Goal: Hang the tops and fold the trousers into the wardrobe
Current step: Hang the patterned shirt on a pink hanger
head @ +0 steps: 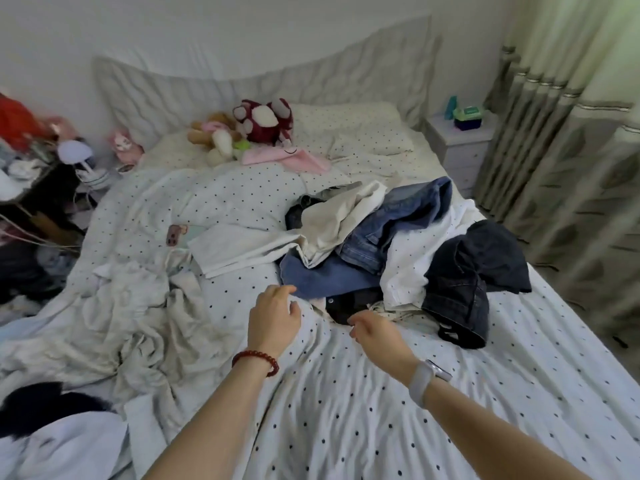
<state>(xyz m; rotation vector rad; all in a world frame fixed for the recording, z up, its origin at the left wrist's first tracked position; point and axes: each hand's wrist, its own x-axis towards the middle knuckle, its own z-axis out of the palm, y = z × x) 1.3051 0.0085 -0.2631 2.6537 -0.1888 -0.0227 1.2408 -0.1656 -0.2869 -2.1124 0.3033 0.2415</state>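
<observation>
A heap of clothes lies on the dotted bed sheet [346, 410]: blue jeans [322, 277], a cream garment [332, 220], a white top [408, 268], dark jeans [460, 303] and a black garment [349, 303] at the heap's near edge. My left hand [275, 315], with a red bead bracelet on the wrist, hovers just short of the blue jeans, fingers loosely curled and holding nothing. My right hand [372, 327], with a pale watch on the wrist, reaches toward the black garment, fingers relaxed and holding nothing. No wardrobe is in view.
A crumpled duvet [131, 313] fills the bed's left side, with a pink phone [173, 234] on it. Plush toys [249, 129] and a pillow [356, 129] lie at the headboard. A white bedside cabinet [460, 147] and curtains [571, 133] stand right. A cluttered table [31, 157] stands left.
</observation>
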